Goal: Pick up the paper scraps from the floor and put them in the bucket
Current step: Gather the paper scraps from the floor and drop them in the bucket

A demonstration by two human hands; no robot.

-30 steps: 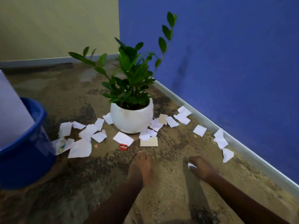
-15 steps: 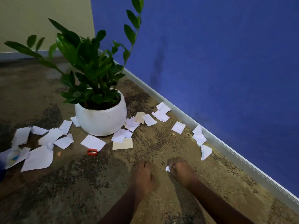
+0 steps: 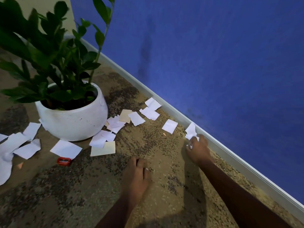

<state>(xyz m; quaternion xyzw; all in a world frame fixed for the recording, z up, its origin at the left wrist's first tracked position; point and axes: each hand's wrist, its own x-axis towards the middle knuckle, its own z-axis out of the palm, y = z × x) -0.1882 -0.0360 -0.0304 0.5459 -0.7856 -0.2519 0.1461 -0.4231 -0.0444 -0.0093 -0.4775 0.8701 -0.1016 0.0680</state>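
— Speckled brown floor (image 3: 92, 186) runs up to a pale skirting board (image 3: 230, 153) under a blue wall (image 3: 213, 63). Where is the paper?

— Paper scraps (image 3: 136, 118) lie scattered around the white plant pot (image 3: 72, 122) and along the skirting board. One crumpled scrap (image 3: 190, 131) sits against the board, and the right hand (image 3: 198, 151) has its fingers curled around its lower end, with more white paper showing inside the fist.

— And the other hand?

— Left hand (image 3: 137, 176) rests on the floor, fingers bent and close together; I cannot tell whether it holds anything. The bucket is out of view.

— How will the scraps handle?

— Probably very light, limp and easy to crush. Flat ones hug the floor, so I'd lift a raised corner or edge with the fingertips, then bunch them in the palm. A red sharpener (image 3: 64, 161) lies among them; leave it.
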